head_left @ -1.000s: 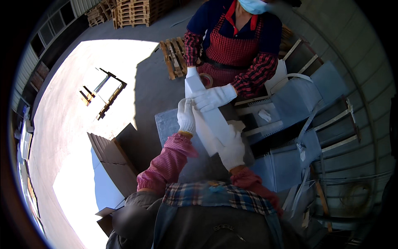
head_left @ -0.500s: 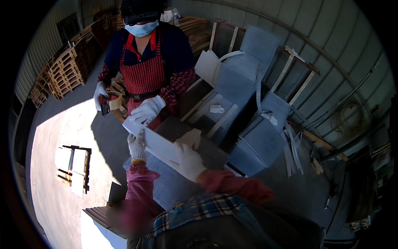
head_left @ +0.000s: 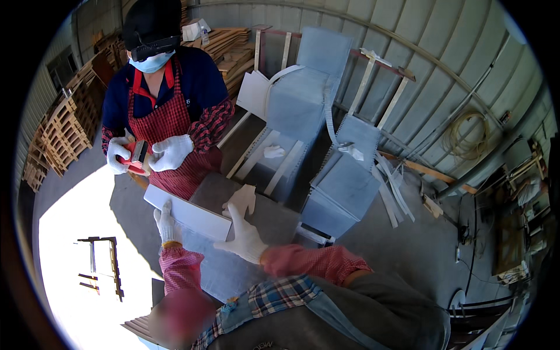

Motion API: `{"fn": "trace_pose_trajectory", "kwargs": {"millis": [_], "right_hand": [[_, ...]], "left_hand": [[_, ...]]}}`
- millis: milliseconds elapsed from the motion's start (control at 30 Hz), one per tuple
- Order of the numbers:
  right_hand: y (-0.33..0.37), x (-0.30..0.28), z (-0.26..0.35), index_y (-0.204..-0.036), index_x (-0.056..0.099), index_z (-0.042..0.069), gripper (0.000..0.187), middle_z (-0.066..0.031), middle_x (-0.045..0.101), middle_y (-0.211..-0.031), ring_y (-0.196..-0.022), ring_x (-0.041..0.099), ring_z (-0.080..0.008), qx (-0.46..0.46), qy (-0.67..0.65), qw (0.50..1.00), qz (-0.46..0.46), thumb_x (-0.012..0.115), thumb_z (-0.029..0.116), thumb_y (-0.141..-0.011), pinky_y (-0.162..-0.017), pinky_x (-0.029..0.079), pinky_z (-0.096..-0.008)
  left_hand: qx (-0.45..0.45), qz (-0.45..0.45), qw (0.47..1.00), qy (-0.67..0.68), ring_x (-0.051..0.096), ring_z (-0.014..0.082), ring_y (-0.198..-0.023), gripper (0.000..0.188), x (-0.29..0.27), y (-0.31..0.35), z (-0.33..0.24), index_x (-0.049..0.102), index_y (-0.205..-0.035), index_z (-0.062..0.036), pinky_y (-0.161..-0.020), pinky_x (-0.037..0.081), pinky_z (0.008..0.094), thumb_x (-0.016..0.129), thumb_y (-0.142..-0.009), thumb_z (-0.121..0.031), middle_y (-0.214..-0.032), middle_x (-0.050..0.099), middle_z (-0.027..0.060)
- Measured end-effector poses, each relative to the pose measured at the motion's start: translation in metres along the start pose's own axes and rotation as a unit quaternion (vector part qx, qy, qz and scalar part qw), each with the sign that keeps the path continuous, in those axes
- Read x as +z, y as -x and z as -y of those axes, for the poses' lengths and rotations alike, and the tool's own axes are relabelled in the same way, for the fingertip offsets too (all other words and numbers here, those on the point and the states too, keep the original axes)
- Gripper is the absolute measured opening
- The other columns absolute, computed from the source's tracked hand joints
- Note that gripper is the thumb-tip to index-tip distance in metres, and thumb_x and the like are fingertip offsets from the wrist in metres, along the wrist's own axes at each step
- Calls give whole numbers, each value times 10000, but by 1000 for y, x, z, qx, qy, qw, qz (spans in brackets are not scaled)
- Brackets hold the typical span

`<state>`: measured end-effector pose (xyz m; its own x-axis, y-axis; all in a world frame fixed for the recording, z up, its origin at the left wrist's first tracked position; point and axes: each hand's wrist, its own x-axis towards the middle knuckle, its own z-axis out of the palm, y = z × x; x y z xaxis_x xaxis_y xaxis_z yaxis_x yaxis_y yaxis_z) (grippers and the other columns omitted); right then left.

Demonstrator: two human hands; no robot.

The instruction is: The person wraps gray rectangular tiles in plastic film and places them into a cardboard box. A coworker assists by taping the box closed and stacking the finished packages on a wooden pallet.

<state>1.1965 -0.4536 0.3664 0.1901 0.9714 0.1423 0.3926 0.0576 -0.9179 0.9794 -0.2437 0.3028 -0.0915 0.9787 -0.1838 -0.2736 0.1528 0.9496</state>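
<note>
A long white box [head_left: 186, 213], narrow and smooth, lies on the near part of the work table. My left hand [head_left: 165, 225], in a white knit glove, holds its near long side, thumb up against the face. My right hand [head_left: 245, 238], gloved too, is spread beside the box's right end with nothing in its grasp. Just past my right fingers, a pale, crumpled glove-like piece [head_left: 244, 199] lies on the table's dark surface [head_left: 277, 219]. Across the table, a co-worker in a red checked apron holds a red tape dispenser [head_left: 137, 156] in both gloved hands.
Stacks of grey sheets [head_left: 297, 105] stand beyond the table, with another grey stack [head_left: 344, 192] to the right. White strips [head_left: 388, 192] lean beside it. Wooden pallets [head_left: 64, 131] are piled at far left. A hose coil [head_left: 466, 134] hangs on the wall.
My right hand has let go of the box's right end and spread its fingers. The co-worker's hand has left the box and gone to the tape dispenser. The view has shifted right.
</note>
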Motion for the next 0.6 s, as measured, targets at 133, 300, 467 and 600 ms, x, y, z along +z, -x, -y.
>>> {"fn": "trace_pose_trajectory", "kwargs": {"millis": [133,300,467,600], "right_hand": [[3,0,1,-1602,165,8,1152,-289,509,-1464,-1339,538,-418,65,-6,998,24,881,338,-761,-1100,436,-412],[6,25,-31,-1312,524,12,768,-216,672,-1217,-1141,654,-376,137,39,990,-9,895,339,-724,-997,512,-406],[6,37,-41,-1316,510,27,778,-199,678,-1212,-1143,659,-376,176,59,983,-13,873,363,-715,-986,518,-426],[6,45,-61,-1357,505,64,808,-173,680,-1253,-1161,658,-360,152,19,988,-22,874,366,-704,-987,516,-429]], "left_hand": [[17,-10,998,64,632,234,-997,464,8,5,-8,500,-1258,13,-863,547,383,740,-918,-192,-1136,613,111],[-6,-58,998,-3,642,228,-963,463,23,21,-25,520,-1227,-5,-855,533,372,760,-890,-214,-1101,643,104],[-36,-81,996,-23,653,235,-991,553,34,39,-43,480,-1314,-6,-870,549,387,758,-881,-207,-1128,642,114],[-12,-57,998,9,644,248,-1007,512,28,29,-30,481,-1297,-19,-860,556,422,732,-904,-230,-1132,630,121]]}}
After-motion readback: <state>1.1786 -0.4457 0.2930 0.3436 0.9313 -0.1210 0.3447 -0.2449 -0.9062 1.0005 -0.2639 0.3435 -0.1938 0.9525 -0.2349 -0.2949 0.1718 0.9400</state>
